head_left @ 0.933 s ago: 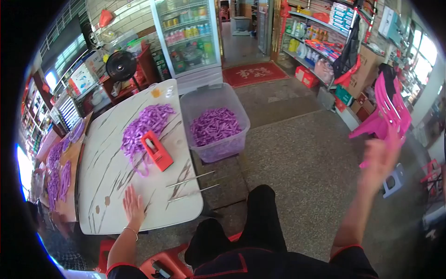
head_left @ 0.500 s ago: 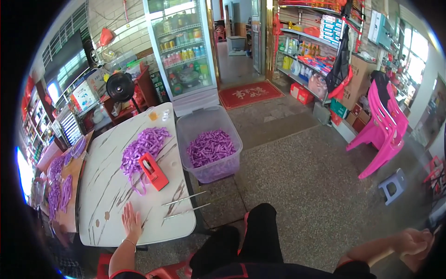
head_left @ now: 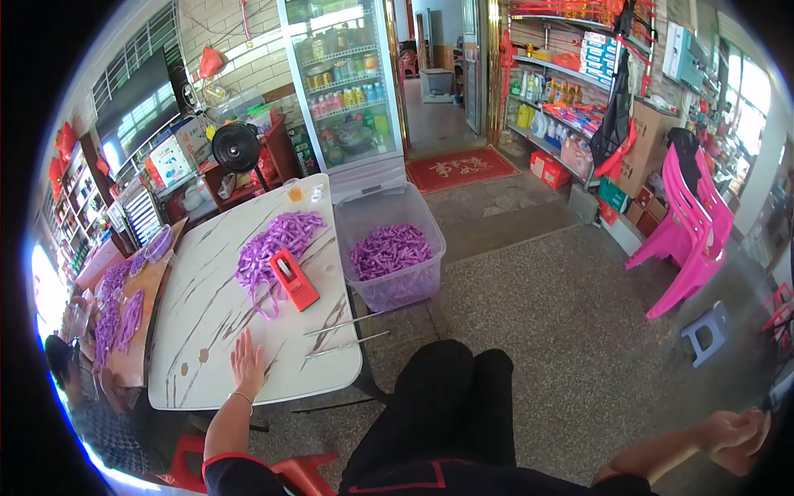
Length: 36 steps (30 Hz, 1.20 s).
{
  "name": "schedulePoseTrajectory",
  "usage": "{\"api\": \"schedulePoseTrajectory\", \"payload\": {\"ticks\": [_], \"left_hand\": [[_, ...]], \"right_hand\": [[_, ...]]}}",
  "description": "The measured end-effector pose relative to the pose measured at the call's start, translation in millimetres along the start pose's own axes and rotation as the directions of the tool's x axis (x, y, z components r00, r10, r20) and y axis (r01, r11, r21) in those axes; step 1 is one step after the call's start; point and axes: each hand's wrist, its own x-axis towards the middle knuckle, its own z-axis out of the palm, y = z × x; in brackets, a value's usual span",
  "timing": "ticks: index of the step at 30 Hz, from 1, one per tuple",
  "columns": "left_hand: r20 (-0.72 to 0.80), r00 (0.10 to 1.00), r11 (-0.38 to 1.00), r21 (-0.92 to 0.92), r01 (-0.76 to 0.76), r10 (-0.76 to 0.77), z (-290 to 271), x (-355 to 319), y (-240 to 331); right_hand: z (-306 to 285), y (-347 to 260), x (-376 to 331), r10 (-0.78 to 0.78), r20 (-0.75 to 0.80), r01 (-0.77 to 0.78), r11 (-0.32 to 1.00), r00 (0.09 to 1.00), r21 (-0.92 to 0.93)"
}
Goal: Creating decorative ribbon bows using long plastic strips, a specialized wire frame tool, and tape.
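While the person sits beside it, the white marble-patterned table [head_left: 207, 314] fills the left of the view, and the left hand [head_left: 246, 362] lies flat on its near edge, fingers spread wide, holding nothing. Next in size comes the clear plastic bin [head_left: 389, 260], pushed against the table's far right side and loaded with purple pieces [head_left: 389, 248]; it looks close enough that a knee swinging round could knock it. On the tabletop the heap of purple strips [head_left: 277, 248] trails toward the red cutter tool [head_left: 294, 279], which lies touching the heap and well ahead of the flat hand. Nearer the hand, two thin metal rods [head_left: 343, 335] poke out past the table's right edge over the floor, and I'd judge them the real hazard: a brush from the black-trousered leg [head_left: 451, 397] could tip them off. Far out at the lower right, the right hand [head_left: 736, 434] hangs low, fingers loosely curled; whether it grips anything, I cannot tell.
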Motion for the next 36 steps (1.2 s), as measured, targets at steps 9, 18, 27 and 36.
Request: {"api": "schedulePoseTrajectory", "payload": {"ticks": [9, 18, 27, 36], "left_hand": [[-0.031, 1.000, 1.000, 0.008, 0.004, -0.004, 7.7, -3.4, -16.8], [-0.047, 0.998, 0.999, 0.012, -0.030, 0.030, 3.5, 2.7, -1.6], [-0.040, 0.999, 1.000, 0.012, -0.013, 0.014, -7.2, -0.9, -0.4], [-0.246, 0.969, 0.995, -0.092, -0.049, 0.025, 13.2, 7.6, -17.2]], "right_hand": [[84.5, -102.0, -34.2, 0.149, 0.048, -0.156, 0.933, 0.988, 0.324], [148.8, -242.8, -150.1, -0.150, 0.899, -0.696, 0.585, 0.411, 0.416], [167.8, -395.8, -250.7, -0.808, 0.551, -0.894, 0.070, 0.209, 0.443], [179.2, -450.0, -279.6, -0.891, 0.416, -0.693, 0.183, 0.184, 0.697]]}}
